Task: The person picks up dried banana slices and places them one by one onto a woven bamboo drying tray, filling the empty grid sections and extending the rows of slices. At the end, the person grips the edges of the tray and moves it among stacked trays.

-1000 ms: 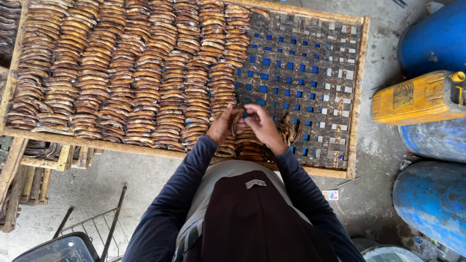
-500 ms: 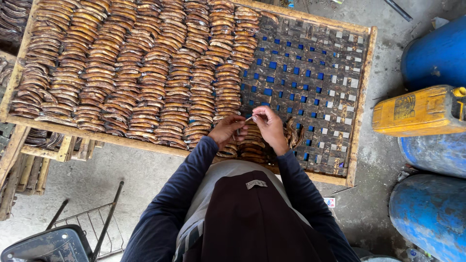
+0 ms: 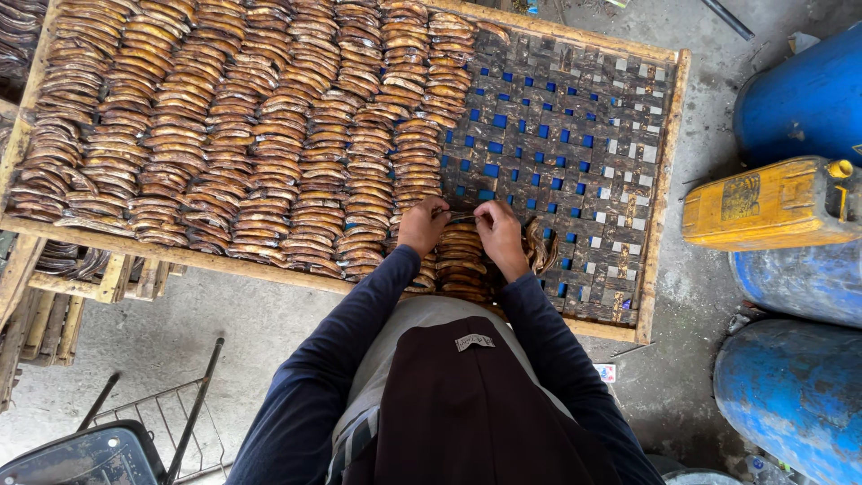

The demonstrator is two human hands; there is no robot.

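Here a thin brown slice [image 3: 461, 218] is pinched between both hands, just above the newest, unfinished row [image 3: 462, 260] of slices on the rack [image 3: 575, 153]. The slice's long axis runs left to right, from one hand to the other, matching the lie of the slices already stacked below it. The left hand [image 3: 422, 226] grips its left end with fingers curled in tight; the right hand [image 3: 499, 232] grips its right end the same way, thumb and fingertips closed on it. Both hands sit equally near, one at each end, so neither has the advantage. The slice hangs just over the top of the short row, which lies directly beneath and toward the person; the open woven mesh of the rack stretches away from it, up and to the right.

To the right of the right hand, a small loose bunch [image 3: 539, 250] of slices rests on the mesh, just beside the wrist. To the left, the rack is packed with long rows of overlapping slices [image 3: 224, 135], each lying crosswise like the held one. The rack has a wooden frame. Beyond its right edge stand blue drums [image 3: 799, 108] and a yellow can [image 3: 772, 202] lying on its side. A dark crate [image 3: 81, 454] sits on the floor at lower left.
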